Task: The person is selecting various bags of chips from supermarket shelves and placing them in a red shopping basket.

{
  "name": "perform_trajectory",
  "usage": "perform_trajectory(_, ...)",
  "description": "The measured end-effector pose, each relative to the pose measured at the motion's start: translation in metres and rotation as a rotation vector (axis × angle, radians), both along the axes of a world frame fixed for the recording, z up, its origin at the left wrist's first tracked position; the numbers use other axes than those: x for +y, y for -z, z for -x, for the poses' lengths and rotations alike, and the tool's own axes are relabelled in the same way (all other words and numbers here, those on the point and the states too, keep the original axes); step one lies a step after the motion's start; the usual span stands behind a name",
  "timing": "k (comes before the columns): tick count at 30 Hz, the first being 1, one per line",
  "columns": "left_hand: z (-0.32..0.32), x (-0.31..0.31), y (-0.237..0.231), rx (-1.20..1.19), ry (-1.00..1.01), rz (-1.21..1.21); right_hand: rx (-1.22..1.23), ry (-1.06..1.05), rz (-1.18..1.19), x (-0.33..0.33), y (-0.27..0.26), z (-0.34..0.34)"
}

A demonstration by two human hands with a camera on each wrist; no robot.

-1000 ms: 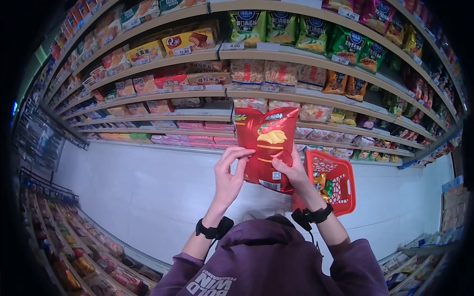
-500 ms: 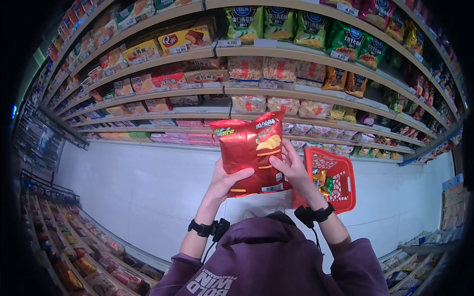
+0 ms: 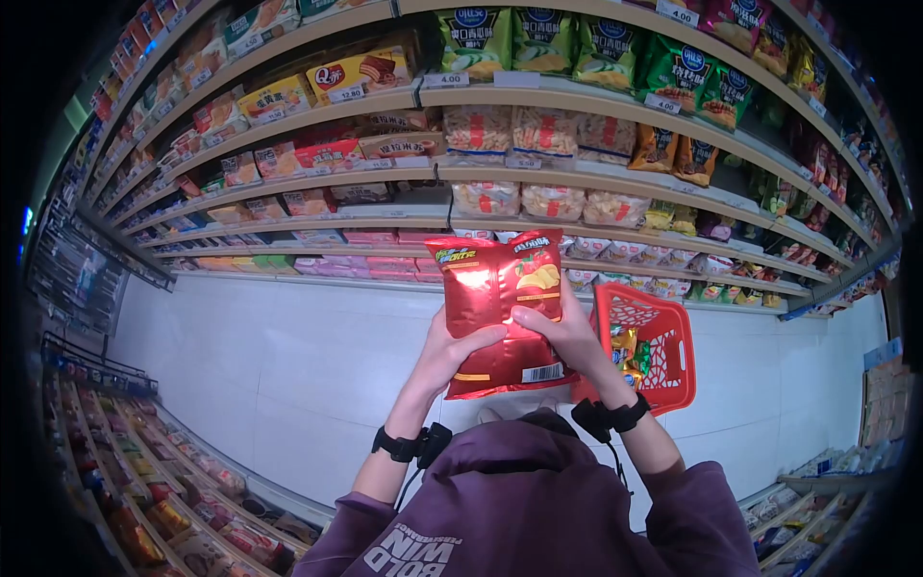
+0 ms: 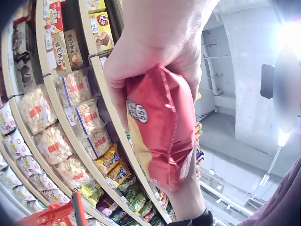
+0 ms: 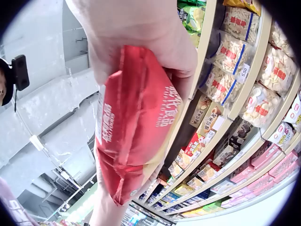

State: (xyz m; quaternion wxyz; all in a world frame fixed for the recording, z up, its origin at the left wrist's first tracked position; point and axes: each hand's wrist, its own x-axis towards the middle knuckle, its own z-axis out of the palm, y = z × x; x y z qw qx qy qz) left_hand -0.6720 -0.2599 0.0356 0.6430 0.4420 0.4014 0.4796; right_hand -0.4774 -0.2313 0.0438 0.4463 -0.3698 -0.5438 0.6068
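A red bag of potato chips [image 3: 481, 317] is held in front of the body, its printed back facing up toward the head camera. My left hand [image 3: 448, 350] grips its left lower side, thumb across the back panel and fingers hidden underneath. On the other side my right hand [image 3: 569, 335] holds the bag the same way, its thumb pressed on the panel near the middle. In the left wrist view the bag [image 4: 162, 127] shows its crimped end between thumb and fingers. The right wrist view shows the bag [image 5: 136, 122] from its opposite end, under the right hand [image 5: 141, 33].
A red shopping basket [image 3: 685, 361] stands right of the hands, with several gold and green snack bags [image 3: 630, 356] in it. Ahead, curved shelves [image 3: 567, 104] carry chips, puffed snacks and boxed cakes. More shelving [image 3: 173, 490] runs behind at the lower left. Pale floor [image 3: 288, 356] lies between.
The left hand has gone from fingertips at the bag's face to gripping its left side. The bag has been lowered toward the body and turned slightly; the right hand keeps its hold.
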Motion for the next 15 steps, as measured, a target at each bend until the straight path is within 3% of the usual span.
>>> perform_trajectory(5, -0.003, -0.002, 0.004, -0.132, -0.028, 0.189, 0.064, 0.020, 0.116, 0.002, 0.010, 0.001)
perform_trajectory(15, 0.000, -0.005, 0.009, -0.192, 0.000, 0.184, 0.091, -0.003, 0.106, 0.003, 0.021, 0.000)
